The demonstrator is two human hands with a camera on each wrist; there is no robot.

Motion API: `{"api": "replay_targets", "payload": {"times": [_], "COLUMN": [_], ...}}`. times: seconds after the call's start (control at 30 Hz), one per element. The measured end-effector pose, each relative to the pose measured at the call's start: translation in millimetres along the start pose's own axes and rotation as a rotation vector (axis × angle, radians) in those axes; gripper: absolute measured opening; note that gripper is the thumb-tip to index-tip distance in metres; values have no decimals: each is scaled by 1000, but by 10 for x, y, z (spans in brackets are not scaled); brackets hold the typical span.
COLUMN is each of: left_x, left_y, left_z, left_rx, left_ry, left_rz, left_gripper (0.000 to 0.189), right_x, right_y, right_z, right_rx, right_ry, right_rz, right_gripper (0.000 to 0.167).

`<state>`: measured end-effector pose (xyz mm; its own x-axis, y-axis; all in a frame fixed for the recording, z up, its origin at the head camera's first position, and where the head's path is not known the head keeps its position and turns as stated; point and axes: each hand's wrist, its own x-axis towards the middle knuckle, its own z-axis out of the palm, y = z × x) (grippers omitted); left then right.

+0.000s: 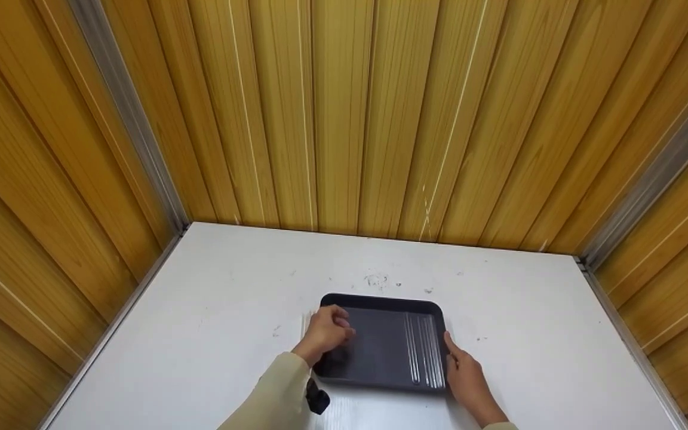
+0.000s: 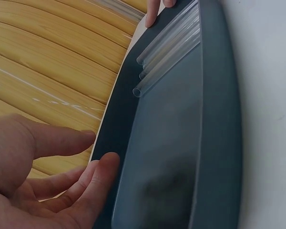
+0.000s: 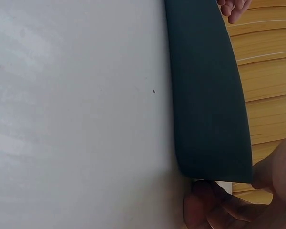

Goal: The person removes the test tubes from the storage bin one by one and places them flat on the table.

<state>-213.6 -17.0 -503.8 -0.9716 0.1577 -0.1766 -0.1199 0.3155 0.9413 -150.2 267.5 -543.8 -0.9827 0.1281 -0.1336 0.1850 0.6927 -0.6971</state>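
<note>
A dark grey rectangular tray [image 1: 374, 385] lies on the white table, with several clear plastic tubes [image 1: 430, 352] side by side along its right end. In the left wrist view, the open ends of the tubes [image 2: 169, 57] show. My left hand [image 1: 329, 328] hovers over the tray's left end. Its thumb and loosely bent fingers stand apart, and nothing shows between them. At the right end, my right hand [image 1: 466, 373] grips the tray wall. The right wrist view shows that hand [image 3: 238, 205] at the tray's corner, its thumb by the rim and fingers outside.
Clear streaks, perhaps more tubes [image 1: 306, 322], show just left of the tray, mostly hidden by my left hand. Wood-patterned panels [image 1: 344, 119] rise behind and on both sides of the table [image 1: 200, 334]. A black device [image 1: 318, 399] is on my left wrist.
</note>
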Motion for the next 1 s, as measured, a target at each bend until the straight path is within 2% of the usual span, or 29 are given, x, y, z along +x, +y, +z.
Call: {"api": "replay_targets", "payload": {"times": [0.53, 0.77, 1.0], "left_x": [35, 51, 76], "left_y": [43, 60, 74], "left_z": [117, 172, 237], "left_rx": [54, 32, 59], "left_ry": [2, -4, 6], "left_rz": [18, 26, 28], "left_gripper": [36, 37, 37], "right_x": [-10, -12, -17], "right_y": [7, -9, -22], "right_z": [-17, -12, -18], "right_rx": [14, 2, -4], "right_ry": [11, 5, 5], "right_rz": [-21, -23, -16], "right_gripper": [51, 50, 50]}}
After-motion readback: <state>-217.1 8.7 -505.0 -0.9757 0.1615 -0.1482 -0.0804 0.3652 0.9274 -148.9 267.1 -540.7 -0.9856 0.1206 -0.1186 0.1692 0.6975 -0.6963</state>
